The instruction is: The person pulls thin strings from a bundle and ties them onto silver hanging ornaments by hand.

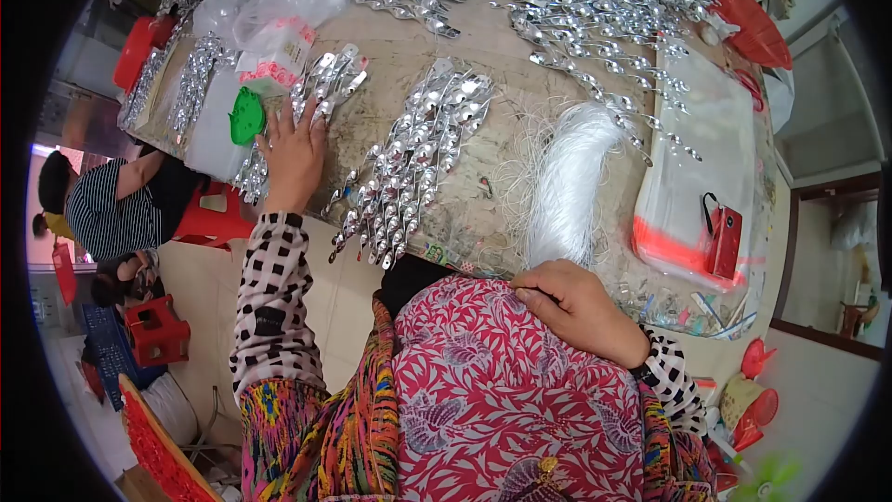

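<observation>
My left hand [295,153] is stretched over the table's left side, fingers spread, touching a small bunch of shiny silver twisted strips [325,82]. A green plastic piece [246,116] lies just left of its fingers. Close to my body, my right hand [576,307] is closed, thumb against the curled fingers. Whatever it may hold is too small or hidden to name. Directly beyond it lies a hank of white thread [569,186], its lower end reaching the table's front edge. Between my hands, another bunch of silver twisted strips [409,163] overhangs that edge.
Large heaps of silver strips [595,0] cover the table's far side. Clear plastic bags [697,139] lie at right under a red phone-like case [725,242]. A tissue pack [279,54] and a crumpled plastic bag [265,0] sit at left. Another person [121,200] sits beyond the left edge.
</observation>
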Demonstrator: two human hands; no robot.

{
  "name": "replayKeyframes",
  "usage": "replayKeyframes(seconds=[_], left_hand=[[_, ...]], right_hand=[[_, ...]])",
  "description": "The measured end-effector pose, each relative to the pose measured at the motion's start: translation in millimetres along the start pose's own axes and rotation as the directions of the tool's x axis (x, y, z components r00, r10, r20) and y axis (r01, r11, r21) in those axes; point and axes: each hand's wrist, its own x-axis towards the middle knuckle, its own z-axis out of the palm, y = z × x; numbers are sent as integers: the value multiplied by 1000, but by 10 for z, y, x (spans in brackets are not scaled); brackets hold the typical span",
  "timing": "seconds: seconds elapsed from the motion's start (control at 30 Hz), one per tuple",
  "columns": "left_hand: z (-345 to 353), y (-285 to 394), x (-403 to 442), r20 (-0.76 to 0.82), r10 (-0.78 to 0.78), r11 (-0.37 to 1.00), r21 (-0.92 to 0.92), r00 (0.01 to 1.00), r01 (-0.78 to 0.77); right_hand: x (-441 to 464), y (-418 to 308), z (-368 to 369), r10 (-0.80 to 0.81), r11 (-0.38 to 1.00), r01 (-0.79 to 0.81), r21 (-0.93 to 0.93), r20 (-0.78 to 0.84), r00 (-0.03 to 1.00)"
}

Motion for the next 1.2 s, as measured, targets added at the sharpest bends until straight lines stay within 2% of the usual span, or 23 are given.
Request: replayKeyframes(seconds=[0.07,0.13,0.17,0.23,0.27,0.33,0.37,0.4,0.47,0.5,0.57,0.63,0.7,0.77,0.83,0.87,0.93,0.97,1.03,1.07,1.13,1.17,1.2], left_hand=[[-377,85,-42,-77,48,998,53,996,-44],[-811,216,-111,119,-7,942,-331,993,46],[-953,306,-204,122,-8,943,-328,992,48],[-1200,520,-440,44,112,791,-609,993,-62],[-1334,636,-539,142,176,728,-685,974,-32],[-1449,862,-726,333,344,577,-813,878,82],[-1464,958,-800,413,447,493,-854,794,167],[-1455,1044,-861,411,452,487,-857,791,167],[-1411,1183,-949,421,651,463,-879,632,109],[-1406,1224,-989,414,664,454,-885,623,105],[-1387,1327,-1065,474,654,431,-874,590,225],[-1329,1363,-1097,478,681,391,-878,554,277],[-1288,1394,-1121,379,724,343,-923,575,177],[-1302,1439,-1093,366,744,319,-930,558,185],[-1378,1531,-1068,429,741,322,-902,517,287],[-1377,1583,-1095,429,743,322,-902,514,288],[-1328,1674,-1162,404,703,147,-888,585,436],[-1280,1685,-1174,405,704,148,-887,583,438],[-1189,1693,-1165,281,719,192,-959,636,208],[-1186,1669,-1159,285,717,194,-958,636,211],[-1188,1578,-1150,461,592,227,-882,661,412],[-1184,1520,-1136,471,589,230,-877,657,422],[-1181,1458,-1107,583,485,192,-798,651,571]], right_hand=[[2,6,4,5,1000,-5,3,5,1000],[12,19,17,2,1000,-2,14,-17,1000],[14,43,18,2,1000,-2,17,-15,1000],[19,106,17,-17,1000,17,14,-8,1000],[36,81,22,-17,1000,17,18,-3,1000],[60,-21,11,255,912,-181,368,-162,953],[74,-39,-18,261,912,-187,366,-163,952],[99,-46,-58,259,862,-142,486,-181,949],[115,-58,-49,256,773,-26,633,-275,927],[99,-59,-60,267,776,-30,630,-285,920],[46,-45,-108,340,770,-175,614,-162,926],[3,32,-69,351,759,-155,632,-197,915],[-47,105,-51,358,751,-198,630,-135,924],[-40,115,-26,381,702,-211,680,-109,918],[-11,79,-2,352,668,-177,723,-97,931],[-12,97,30,355,666,-179,724,-98,930],[-19,159,96,319,685,-230,691,-1,948],[-17,142,96,322,684,-232,692,-1,947],[-3,102,82,319,706,-264,657,38,947],[-3,119,67,319,704,-267,659,42,947],[-18,184,14,342,831,-233,506,-133,930],[-11,178,-31,347,826,-240,510,-123,930],[12,140,-106,324,903,-241,354,-195,926]])
